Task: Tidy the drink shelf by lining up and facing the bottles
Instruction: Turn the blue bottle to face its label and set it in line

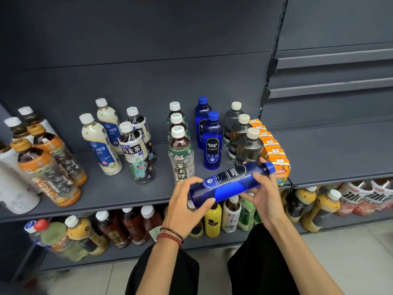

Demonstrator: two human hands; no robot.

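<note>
both hands (pixel 187 204) – blue bottle (pixel 228 182), sideways

Seen from the wearer's own head camera, a person's bare forearms run up from the bottom edge to the left hand (pixel 187 209) and right hand (pixel 265 201). The left wrist carries two bracelets side by side: a strand of round red beads (pixel 170 239) and, just above it toward the hand, a thin dark cord (pixel 172 231) strung with small beads. Below the arms, loose black fabric (pixel 168 273) covers both legs, creased and matte.
</note>
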